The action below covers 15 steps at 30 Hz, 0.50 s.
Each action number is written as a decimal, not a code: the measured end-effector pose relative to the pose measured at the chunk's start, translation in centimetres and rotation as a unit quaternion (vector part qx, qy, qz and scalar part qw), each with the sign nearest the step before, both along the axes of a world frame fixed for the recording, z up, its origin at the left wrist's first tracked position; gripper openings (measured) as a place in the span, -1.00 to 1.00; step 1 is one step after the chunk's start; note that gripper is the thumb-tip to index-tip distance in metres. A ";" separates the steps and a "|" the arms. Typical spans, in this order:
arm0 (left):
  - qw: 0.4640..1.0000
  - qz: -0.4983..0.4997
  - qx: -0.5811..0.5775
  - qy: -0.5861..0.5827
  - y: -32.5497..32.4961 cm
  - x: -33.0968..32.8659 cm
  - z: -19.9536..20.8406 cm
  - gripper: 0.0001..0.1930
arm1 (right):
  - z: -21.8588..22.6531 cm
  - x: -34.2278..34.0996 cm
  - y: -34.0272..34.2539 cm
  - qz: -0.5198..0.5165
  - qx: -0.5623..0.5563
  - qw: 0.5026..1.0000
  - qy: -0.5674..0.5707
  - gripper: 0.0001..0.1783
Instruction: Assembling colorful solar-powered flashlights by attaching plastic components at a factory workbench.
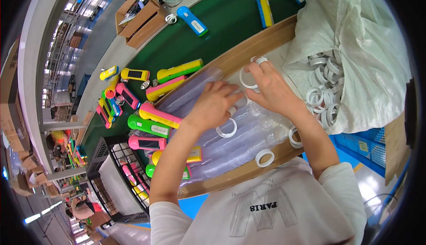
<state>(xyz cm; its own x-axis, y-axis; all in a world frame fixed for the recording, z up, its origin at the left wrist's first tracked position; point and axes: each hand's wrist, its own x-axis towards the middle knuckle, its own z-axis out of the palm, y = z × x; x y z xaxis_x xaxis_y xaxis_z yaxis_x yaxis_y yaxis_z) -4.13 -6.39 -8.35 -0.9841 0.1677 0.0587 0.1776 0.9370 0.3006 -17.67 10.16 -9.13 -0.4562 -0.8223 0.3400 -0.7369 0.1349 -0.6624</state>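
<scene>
Clear plastic tubes (248,134) lie side by side in a shallow cardboard box in front of me. My left hand (212,105) is over them, its fingers and thumb curled around the end of one clear tube (240,101). To its right, my right hand (273,85) pinches a white plastic ring (248,79), held upright beside that tube end. Another white ring (226,128) is just below my left hand, over the tubes. Nearer to me, a white ring (265,158) rests by the box's front edge, and one more (294,137) is partly behind my right forearm.
A white woven sack (359,36) at the right opens on many white rings (326,85). Colourful flashlight-shaped items (153,116) crowd the left side of the green belt (222,18); several lie farther back. A black crate (120,178) stands at the left, a small cardboard box (146,23) behind.
</scene>
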 end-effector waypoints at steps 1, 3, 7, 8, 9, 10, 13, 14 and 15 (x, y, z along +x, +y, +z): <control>1.000 0.006 -0.002 0.000 -0.1 0.3 0.3 -0.63 | -0.4 0.1 -0.3 0.006 -0.002 1.000 0.000 -0.50; 0.997 0.001 -0.021 -0.079 -0.3 0.8 1.0 -0.70 | -1.3 0.3 -0.3 0.001 -0.027 0.999 0.020 -0.38; 0.998 0.043 0.026 0.042 -0.7 1.7 1.9 -0.76 | -2.2 0.2 -0.3 -0.003 -0.026 0.999 0.032 -0.29; 0.979 0.139 0.145 0.027 -0.7 2.0 2.3 -0.80 | -2.3 0.3 -0.4 0.005 -0.023 1.000 0.006 -0.27; 0.937 0.232 0.261 0.012 -0.7 2.0 2.5 -0.84 | -2.3 0.3 -0.5 0.014 -0.021 0.999 -0.020 -0.24; 0.897 0.268 0.350 0.016 -1.2 1.5 2.1 -0.84 | -2.1 0.3 -0.5 0.013 -0.022 0.999 -0.019 -0.24; 0.821 0.295 0.486 -0.054 -0.2 -1.2 3.5 -0.83 | -1.7 0.7 -0.6 0.046 -0.016 0.986 -0.161 -0.21; 0.845 0.281 0.452 -0.051 -0.3 -2.1 2.9 -0.81 | -1.6 0.8 -0.8 0.049 -0.058 0.986 -0.145 -0.22; 0.866 0.313 0.389 -0.022 -1.1 -3.2 2.4 -0.80 | -1.5 0.8 -0.8 0.048 -0.098 0.986 -0.128 -0.23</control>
<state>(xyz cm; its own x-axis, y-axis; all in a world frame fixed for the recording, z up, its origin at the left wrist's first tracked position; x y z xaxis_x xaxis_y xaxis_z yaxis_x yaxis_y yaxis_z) -7.32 -7.54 -5.91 -0.8722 -0.4730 -0.1246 -0.3193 0.3576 0.8776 -16.87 9.31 -10.65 -0.4713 -0.7962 0.3794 -0.5447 -0.0756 -0.8352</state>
